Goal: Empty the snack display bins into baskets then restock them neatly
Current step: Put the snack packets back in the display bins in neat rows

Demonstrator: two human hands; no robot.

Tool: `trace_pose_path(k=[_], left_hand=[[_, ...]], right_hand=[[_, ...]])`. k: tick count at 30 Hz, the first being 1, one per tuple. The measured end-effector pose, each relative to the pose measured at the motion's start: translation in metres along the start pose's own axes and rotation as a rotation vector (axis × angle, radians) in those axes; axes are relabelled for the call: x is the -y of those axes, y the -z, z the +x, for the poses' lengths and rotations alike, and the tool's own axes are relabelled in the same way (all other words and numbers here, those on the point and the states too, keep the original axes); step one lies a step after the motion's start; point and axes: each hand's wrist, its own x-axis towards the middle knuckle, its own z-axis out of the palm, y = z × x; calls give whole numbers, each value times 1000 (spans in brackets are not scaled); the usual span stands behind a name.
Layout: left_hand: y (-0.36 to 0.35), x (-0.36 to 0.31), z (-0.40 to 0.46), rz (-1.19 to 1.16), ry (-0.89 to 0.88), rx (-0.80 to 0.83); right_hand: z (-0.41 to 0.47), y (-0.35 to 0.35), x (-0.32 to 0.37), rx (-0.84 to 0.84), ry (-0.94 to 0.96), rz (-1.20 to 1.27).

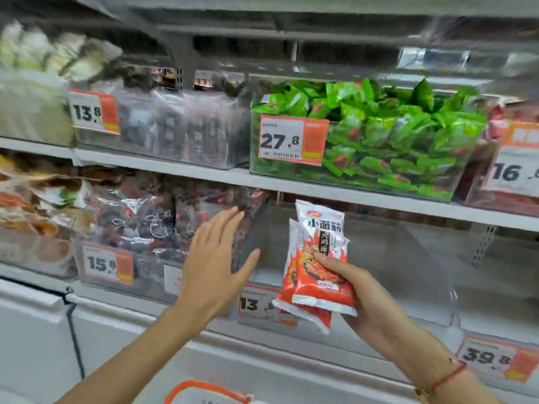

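Observation:
My right hand (358,295) grips a small stack of red and white snack packets (318,258), held upright in front of a clear bin (379,258) on the lower shelf. That bin looks bare inside. My left hand (215,258) is open with straight fingers, hovering at the bin's left front corner, next to the neighbouring bin of dark packets (140,225). An orange-rimmed basket (204,392) shows at the bottom edge below my arms.
The upper shelf holds a clear bin heaped with green packets (379,129) tagged 27.8, a bin of dark packs (175,126) tagged 13.8, and a red-filled bin (513,158) at the right. Price tags hang along the shelf fronts. White cabinet fronts (43,330) lie below.

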Motion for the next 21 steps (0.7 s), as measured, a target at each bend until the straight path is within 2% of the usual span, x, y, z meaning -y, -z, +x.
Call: trace_pose_path(k=[3,5,7,9,13,18,21], left_hand=[[-25,23,3,85,-41,86],[-38,27,1,97,-75,61],[-46,27,-2,129,-92,26],[-48,28,-2,169,-104,19],[-49,29,-5,207,-110,32],[-52,29,-6,190,-108,29],[-51,28,-4,189,-105,17]], right_hand=[[28,5,23,-9,-16,-12],[48,8,27,7,-37,-37],[71,14,18,6,-42,-173],[97,21,5,-33,-49,-283],[157,28,-19,-174,-155,-327],[232,32,-37,-196,-106,-568],[247,36,-43,-199,-4,-741]])
